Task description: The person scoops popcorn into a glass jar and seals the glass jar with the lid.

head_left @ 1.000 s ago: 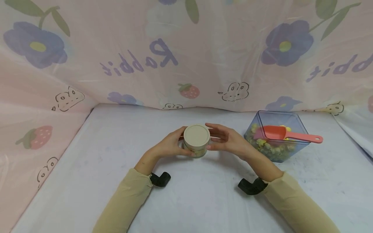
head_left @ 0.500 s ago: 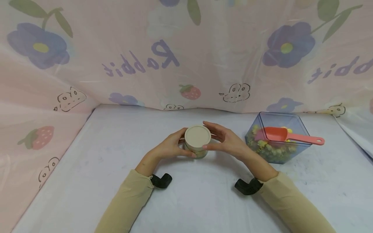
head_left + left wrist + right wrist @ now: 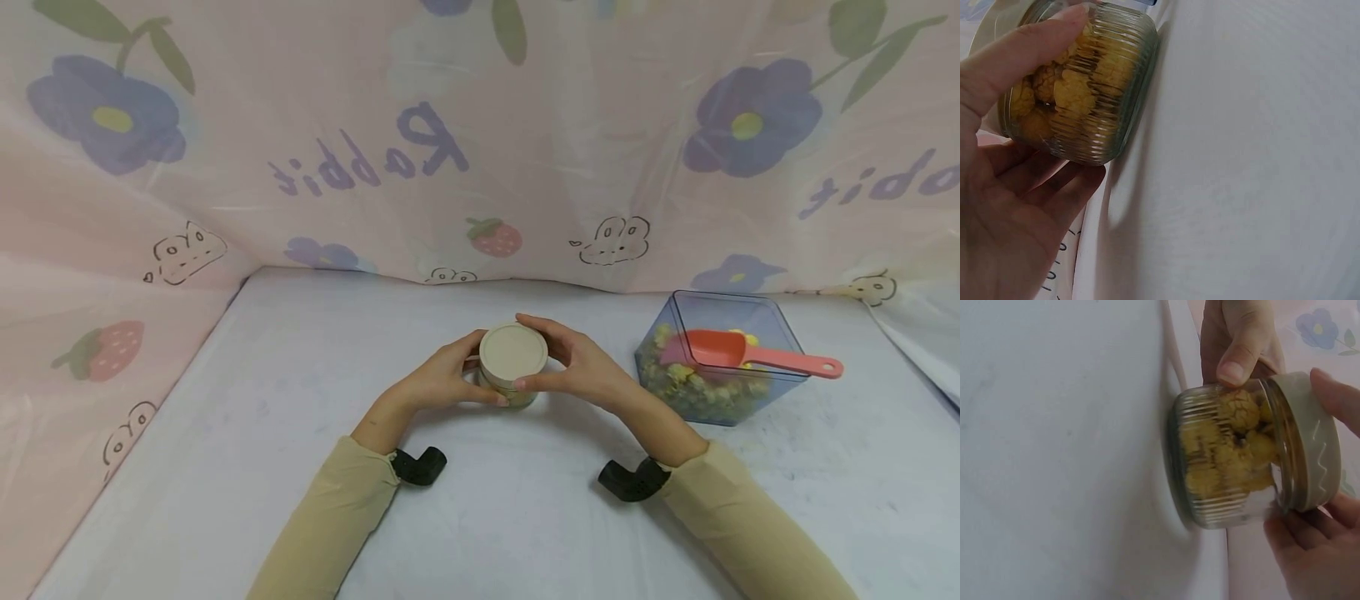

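A small ribbed glass jar [image 3: 1100, 87] stands on the white surface, holding yellow dried flower heads. Its cream lid [image 3: 513, 352] sits on top, with a wavy line around the side in the right wrist view. My left hand [image 3: 441, 377] grips the glass body from the left, thumb across the front and fingers behind. From the right, my right hand [image 3: 581, 367] holds the lid, its thumb at the near side of the rim and its fingers round the far side. The head view hides most of the glass beneath the lid.
To the right stands a clear bluish square tub [image 3: 720, 400] with more dried flowers inside. A red scoop [image 3: 787, 359] lies across it, handle over the rim. Behind the white surface hangs a pink printed curtain [image 3: 525, 167]. Black curved pieces [image 3: 633, 481] sit at both wrists.
My right hand has moved left, its fingers and thumb closing in from beside the jar onto the lid. The left hand keeps its hold on the glass. The head view has shifted slightly.
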`<state>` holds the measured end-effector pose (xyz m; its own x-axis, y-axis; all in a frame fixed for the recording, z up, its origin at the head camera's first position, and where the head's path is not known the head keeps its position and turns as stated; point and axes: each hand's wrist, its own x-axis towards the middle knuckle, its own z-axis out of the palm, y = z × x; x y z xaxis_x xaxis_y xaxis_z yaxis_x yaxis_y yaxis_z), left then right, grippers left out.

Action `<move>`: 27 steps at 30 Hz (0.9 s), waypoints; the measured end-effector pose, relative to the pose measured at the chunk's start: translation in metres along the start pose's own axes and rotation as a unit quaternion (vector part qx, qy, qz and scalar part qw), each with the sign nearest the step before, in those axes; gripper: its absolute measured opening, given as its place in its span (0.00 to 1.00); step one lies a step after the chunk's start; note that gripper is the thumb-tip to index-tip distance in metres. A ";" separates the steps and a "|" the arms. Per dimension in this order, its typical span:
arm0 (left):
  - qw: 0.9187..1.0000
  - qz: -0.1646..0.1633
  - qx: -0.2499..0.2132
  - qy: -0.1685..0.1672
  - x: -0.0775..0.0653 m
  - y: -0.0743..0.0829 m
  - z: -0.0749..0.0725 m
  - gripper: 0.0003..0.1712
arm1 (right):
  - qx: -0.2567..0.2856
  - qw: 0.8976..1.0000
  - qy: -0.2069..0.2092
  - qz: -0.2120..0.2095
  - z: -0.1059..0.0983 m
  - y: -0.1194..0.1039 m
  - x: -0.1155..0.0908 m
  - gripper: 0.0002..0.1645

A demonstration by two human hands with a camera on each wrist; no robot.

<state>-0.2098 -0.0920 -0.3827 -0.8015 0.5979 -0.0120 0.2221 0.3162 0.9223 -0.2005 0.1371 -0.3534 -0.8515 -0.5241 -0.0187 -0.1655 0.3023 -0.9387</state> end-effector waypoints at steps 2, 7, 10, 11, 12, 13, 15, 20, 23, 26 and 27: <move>1.000 0.000 0.003 0.000 0.000 0.000 0.000 0.49 | 0.002 1.000 0.005 -0.004 0.000 0.001 0.000 0.51; 1.000 -0.003 0.005 0.000 0.001 0.000 0.000 0.50 | 0.010 1.000 0.017 -0.016 0.002 0.003 -0.001 0.50; 1.000 -0.004 0.007 0.001 0.000 0.000 0.001 0.50 | 0.016 0.999 0.019 -0.022 0.003 0.004 -0.001 0.49; 1.000 -0.004 0.006 0.001 0.000 0.000 0.001 0.50 | 0.018 0.999 0.021 -0.025 0.003 0.004 -0.001 0.49; 1.000 -0.003 0.005 0.001 0.000 0.001 0.001 0.49 | 0.020 0.999 0.022 -0.027 0.003 0.004 -0.002 0.49; 1.000 -0.001 0.006 0.001 0.000 0.001 0.001 0.49 | 0.023 0.999 0.023 -0.028 0.003 0.005 -0.002 0.49; 1.000 0.003 0.005 0.001 0.000 0.001 0.001 0.49 | 0.029 0.999 0.025 -0.030 0.003 0.005 -0.002 0.48; 1.000 0.005 0.004 0.002 0.000 0.001 0.000 0.48 | 0.043 0.998 0.025 -0.025 0.003 0.006 -0.002 0.47; 1.000 0.004 0.002 0.003 0.001 0.000 0.000 0.48 | 0.049 0.998 0.022 -0.023 0.003 0.007 -0.002 0.47; 1.000 0.001 0.000 0.003 0.001 0.000 0.000 0.48 | 0.053 0.998 0.017 -0.023 0.003 0.007 -0.002 0.48; 1.000 0.002 0.001 0.003 0.001 0.000 0.000 0.48 | 0.053 0.998 0.015 -0.022 0.002 0.007 -0.002 0.48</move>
<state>-0.2108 -0.0915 -0.3830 -0.8041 0.5945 -0.0062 0.2257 0.3148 0.9219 -0.1984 0.1387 -0.3608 -0.8591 -0.5107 0.0331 -0.1514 0.1919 -0.9697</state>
